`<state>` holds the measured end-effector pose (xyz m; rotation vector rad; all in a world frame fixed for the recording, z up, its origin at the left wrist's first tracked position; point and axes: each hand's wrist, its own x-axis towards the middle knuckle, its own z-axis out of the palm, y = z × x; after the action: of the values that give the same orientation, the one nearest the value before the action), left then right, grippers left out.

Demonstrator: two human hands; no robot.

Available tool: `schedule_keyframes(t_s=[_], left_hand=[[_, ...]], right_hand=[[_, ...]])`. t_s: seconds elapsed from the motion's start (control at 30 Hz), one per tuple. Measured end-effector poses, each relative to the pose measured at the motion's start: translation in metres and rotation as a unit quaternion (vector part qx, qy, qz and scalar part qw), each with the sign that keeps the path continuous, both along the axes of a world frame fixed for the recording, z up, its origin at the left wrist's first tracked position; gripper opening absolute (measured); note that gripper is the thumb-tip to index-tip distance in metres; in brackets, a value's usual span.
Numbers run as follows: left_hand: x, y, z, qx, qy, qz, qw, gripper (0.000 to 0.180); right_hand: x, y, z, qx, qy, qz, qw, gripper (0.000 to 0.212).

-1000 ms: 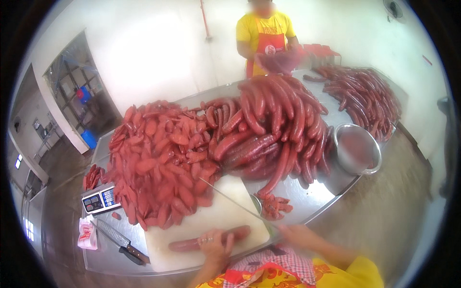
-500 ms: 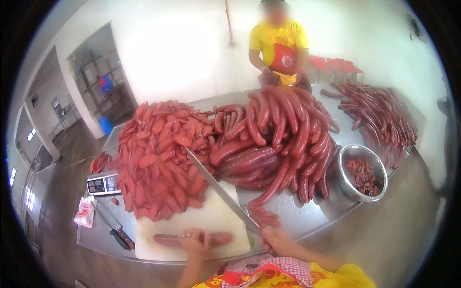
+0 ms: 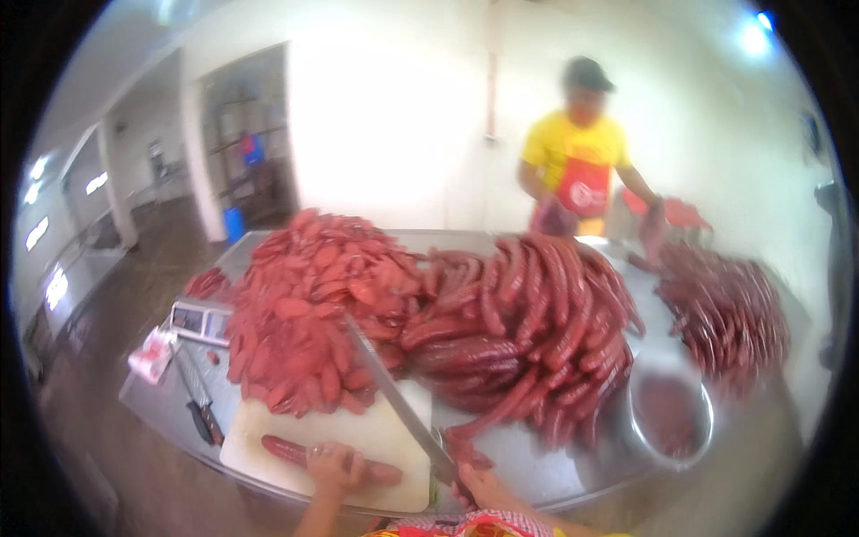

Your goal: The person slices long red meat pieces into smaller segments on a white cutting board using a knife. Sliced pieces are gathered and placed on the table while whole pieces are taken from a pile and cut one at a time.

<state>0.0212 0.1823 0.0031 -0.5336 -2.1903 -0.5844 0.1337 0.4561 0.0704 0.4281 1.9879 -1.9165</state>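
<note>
My left hand (image 3: 333,467) is closed over a long dark-red sausage (image 3: 284,449), pinning it to a white cutting board (image 3: 259,422). The sausage lies slightly slanted, and both its ends show. In my right hand (image 3: 479,488), fingers wrapped round the handle, is a long knife (image 3: 391,385). Its blade points up and away to the left, past the board's right edge, clear of the sausage. Its tip reaches the big heap of red sausage slices (image 3: 304,313). A few cut pieces (image 3: 470,450) lie beside my right hand.
A tall pile of whole sausages (image 3: 537,313) fills the table's middle; more sausages (image 3: 725,313) lie far right. A metal bowl (image 3: 707,428) stands at the right edge. Spare knives (image 3: 197,394), a plastic bag (image 3: 154,356) and a scale (image 3: 202,320) sit left. Across the table stands a co-worker (image 3: 586,174).
My view has tilted up and turned, shifting the scene. The co-worker's hands have parted, one reaching toward the right pile. The sausage under my left hand now lies more slanted; both hands keep their hold.
</note>
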Motion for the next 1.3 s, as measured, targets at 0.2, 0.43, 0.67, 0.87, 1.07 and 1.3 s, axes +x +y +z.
schedule_keyframes(t_s=[0.2, 0.43, 0.67, 0.87, 1.07, 1.3], left_hand=[[0.006, -0.004, 0.003, 0.006, -0.060, 0.017, 0.998, 0.015], [0.008, -0.011, 0.005, 0.048, -0.079, -0.046, 0.995, 0.019], [0.010, -0.014, 0.012, 0.050, -0.079, -0.086, 0.992, 0.024], [0.006, -0.012, 0.003, 0.048, -0.073, -0.070, 0.994, 0.017], [-0.002, -0.003, 0.001, 0.009, -0.034, -0.029, 0.999, 0.019], [-0.005, -0.001, 0.003, -0.003, -0.032, -0.033, 0.999, 0.015]], right_hand=[[-0.012, -0.004, -0.011, -0.008, -0.055, 0.021, 0.998, 0.067], [-0.009, 0.030, -0.011, 0.150, -0.108, 0.078, 0.980, 0.065], [0.003, 0.056, 0.031, 0.376, -0.013, 0.207, 0.903, 0.065], [0.011, 0.052, 0.016, 0.382, -0.051, 0.228, 0.894, 0.069], [0.019, 0.047, -0.003, 0.311, -0.045, 0.214, 0.925, 0.079], [0.019, 0.044, 0.009, 0.302, -0.044, 0.200, 0.931, 0.087]])
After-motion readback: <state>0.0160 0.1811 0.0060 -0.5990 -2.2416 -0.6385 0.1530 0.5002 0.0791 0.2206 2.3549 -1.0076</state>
